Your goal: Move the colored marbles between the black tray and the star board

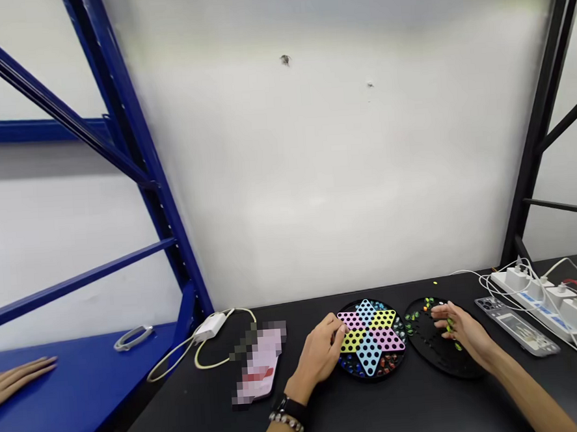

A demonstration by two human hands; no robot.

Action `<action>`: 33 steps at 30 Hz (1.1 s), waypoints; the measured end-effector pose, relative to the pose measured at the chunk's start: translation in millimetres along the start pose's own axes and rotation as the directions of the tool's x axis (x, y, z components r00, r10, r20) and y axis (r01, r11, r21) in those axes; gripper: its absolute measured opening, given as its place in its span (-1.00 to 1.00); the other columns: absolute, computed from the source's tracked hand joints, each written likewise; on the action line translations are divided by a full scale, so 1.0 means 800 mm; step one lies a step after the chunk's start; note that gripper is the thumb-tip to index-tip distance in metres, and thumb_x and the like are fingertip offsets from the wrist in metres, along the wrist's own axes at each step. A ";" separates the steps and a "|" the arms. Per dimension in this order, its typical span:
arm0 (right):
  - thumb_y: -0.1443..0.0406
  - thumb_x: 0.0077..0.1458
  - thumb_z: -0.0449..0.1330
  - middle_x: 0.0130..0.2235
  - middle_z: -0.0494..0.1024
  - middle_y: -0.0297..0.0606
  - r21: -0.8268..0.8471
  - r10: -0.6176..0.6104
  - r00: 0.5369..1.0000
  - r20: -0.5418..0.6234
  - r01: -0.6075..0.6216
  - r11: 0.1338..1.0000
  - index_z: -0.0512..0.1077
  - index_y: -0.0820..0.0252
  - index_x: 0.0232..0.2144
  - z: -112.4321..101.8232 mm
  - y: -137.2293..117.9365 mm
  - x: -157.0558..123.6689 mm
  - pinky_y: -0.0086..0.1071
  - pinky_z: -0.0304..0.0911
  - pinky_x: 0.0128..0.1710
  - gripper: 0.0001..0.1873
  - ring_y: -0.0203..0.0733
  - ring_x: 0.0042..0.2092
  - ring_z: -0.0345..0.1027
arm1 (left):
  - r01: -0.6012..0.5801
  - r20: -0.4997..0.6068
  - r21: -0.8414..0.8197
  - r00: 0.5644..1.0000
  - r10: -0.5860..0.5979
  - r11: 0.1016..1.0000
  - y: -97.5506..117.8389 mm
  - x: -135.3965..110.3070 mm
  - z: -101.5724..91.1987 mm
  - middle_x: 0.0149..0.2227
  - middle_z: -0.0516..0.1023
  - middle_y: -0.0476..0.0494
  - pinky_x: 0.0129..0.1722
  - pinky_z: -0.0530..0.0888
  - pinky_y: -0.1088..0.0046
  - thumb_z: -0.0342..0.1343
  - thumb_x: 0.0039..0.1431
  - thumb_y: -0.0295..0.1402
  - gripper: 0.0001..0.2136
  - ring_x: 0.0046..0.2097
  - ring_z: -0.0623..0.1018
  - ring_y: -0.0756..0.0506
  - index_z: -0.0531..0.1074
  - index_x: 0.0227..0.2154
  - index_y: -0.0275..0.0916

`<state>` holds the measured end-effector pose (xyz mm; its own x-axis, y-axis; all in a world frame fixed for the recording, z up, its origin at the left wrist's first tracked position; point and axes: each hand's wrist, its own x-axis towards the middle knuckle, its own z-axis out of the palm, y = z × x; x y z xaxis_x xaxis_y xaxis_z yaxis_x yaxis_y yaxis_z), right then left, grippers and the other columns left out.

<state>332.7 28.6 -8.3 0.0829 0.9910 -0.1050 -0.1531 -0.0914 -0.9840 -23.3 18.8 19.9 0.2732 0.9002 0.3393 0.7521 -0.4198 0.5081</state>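
Observation:
A round Chinese checkers board (369,349) lies on the black table, its star patterned in pink, yellow and light blue with dark holes. Coloured marbles sit around the star under the rim. My left hand (321,347) rests at the board's left edge, fingers curled together; whatever is between the fingertips is hidden. To the right lies a round black tray (436,350) with green marbles (412,319) and a few orange ones. Over this tray hovers my right hand (459,332), fingers apart, with some yellow-green marbles just below the fingertips.
A phone (263,361) lies left of my left hand, by a white adapter (210,326) with a cable. At the right are a phone in a clear case (517,327) and a power strip (543,305) with plugs. Another person's hand (20,382) rests on the blue table (98,390).

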 end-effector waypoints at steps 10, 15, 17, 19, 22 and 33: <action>0.25 -0.13 0.13 -0.02 0.46 -0.14 -0.383 -0.100 0.973 0.210 0.176 0.907 0.40 0.09 0.00 -0.006 0.001 -0.002 -0.29 0.35 -0.29 -0.45 -0.19 -0.26 0.43 | -0.008 -0.004 -0.017 1.000 0.008 1.000 -0.004 0.001 0.002 -0.31 0.42 -0.05 -0.24 0.37 0.41 -0.24 0.39 -0.19 -0.63 -0.30 0.45 -0.08 0.39 -0.41 -0.16; 0.30 -0.16 0.00 -0.17 0.51 -0.23 -0.654 -0.169 0.963 0.208 0.266 0.708 0.44 0.12 -0.21 -0.033 -0.014 0.002 -0.30 0.31 -0.24 -0.59 -0.18 -0.29 0.41 | -0.021 -0.011 -0.033 1.000 0.021 0.999 -0.005 0.001 0.003 -0.28 0.45 -0.06 -0.22 0.38 0.42 -0.21 0.39 -0.22 -0.65 -0.28 0.46 -0.08 0.44 -0.37 -0.15; 0.29 -0.07 -0.01 -0.31 0.51 -0.26 -0.741 -0.177 0.953 0.246 0.303 0.599 0.44 0.13 -0.34 -0.047 -0.019 -0.004 -0.31 0.28 -0.21 -0.72 -0.15 -0.28 0.39 | -0.023 -0.010 -0.038 1.000 0.023 0.999 -0.004 0.001 0.004 -0.28 0.46 -0.06 -0.21 0.38 0.42 -0.21 0.39 -0.22 -0.65 -0.28 0.47 -0.09 0.44 -0.37 -0.15; 0.23 -0.01 0.05 -0.36 0.50 -0.29 -0.810 -0.115 0.953 0.281 0.300 0.503 0.45 0.11 -0.38 -0.057 -0.017 -0.016 -0.35 0.24 -0.24 -0.81 -0.15 -0.28 0.37 | -0.022 -0.003 -0.041 1.000 0.022 0.999 -0.003 0.000 0.005 -0.29 0.46 -0.06 -0.22 0.38 0.42 -0.21 0.39 -0.21 -0.64 -0.28 0.47 -0.09 0.44 -0.37 -0.15; 0.18 -0.03 0.18 -0.42 0.47 -0.34 -0.866 -0.003 0.957 0.289 0.262 0.426 0.43 0.10 -0.42 -0.059 -0.007 -0.034 -0.40 0.19 -0.32 -0.87 -0.18 -0.32 0.34 | -0.022 0.004 -0.040 1.000 0.022 0.999 -0.002 0.000 0.006 -0.29 0.46 -0.06 -0.22 0.38 0.41 -0.21 0.39 -0.21 -0.64 -0.28 0.47 -0.09 0.45 -0.38 -0.16; -0.03 0.02 0.02 -0.56 0.26 -0.41 -0.181 -0.041 0.997 -0.072 0.027 0.983 0.27 0.09 -0.47 -0.040 -0.017 0.012 -0.45 -0.22 -0.66 -0.67 -0.35 -0.63 -0.06 | -0.024 -0.007 -0.031 1.000 0.024 0.999 0.000 -0.001 0.002 -0.30 0.46 -0.06 -0.24 0.39 0.42 -0.22 0.39 -0.19 -0.63 -0.28 0.48 -0.08 0.44 -0.39 -0.15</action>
<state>366.9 35.9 -0.4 0.1596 0.9843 -0.0749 0.0302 -0.0807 -0.9963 -22.3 18.6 18.3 0.2869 0.8889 0.3572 0.7262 -0.4450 0.5240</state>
